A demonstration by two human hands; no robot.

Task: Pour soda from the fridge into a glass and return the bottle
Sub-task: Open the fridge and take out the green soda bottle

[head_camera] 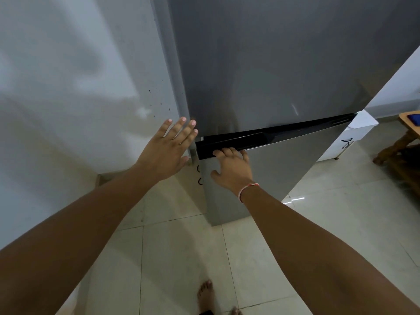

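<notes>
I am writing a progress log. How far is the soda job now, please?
Done: nothing that shows; no bottle or glass is in view. In hand: the right hand hooks its fingers over the black top edge of the lower fridge door, while the left hand is spread open near the fridge's left edge. Left: taking the soda, pouring, returning the bottle.

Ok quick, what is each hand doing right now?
Left hand: open, fingers spread, holding nothing, by the fridge's left edge.
Right hand: fingers hooked over the black top edge of the lower fridge door, gripping it.
</notes>
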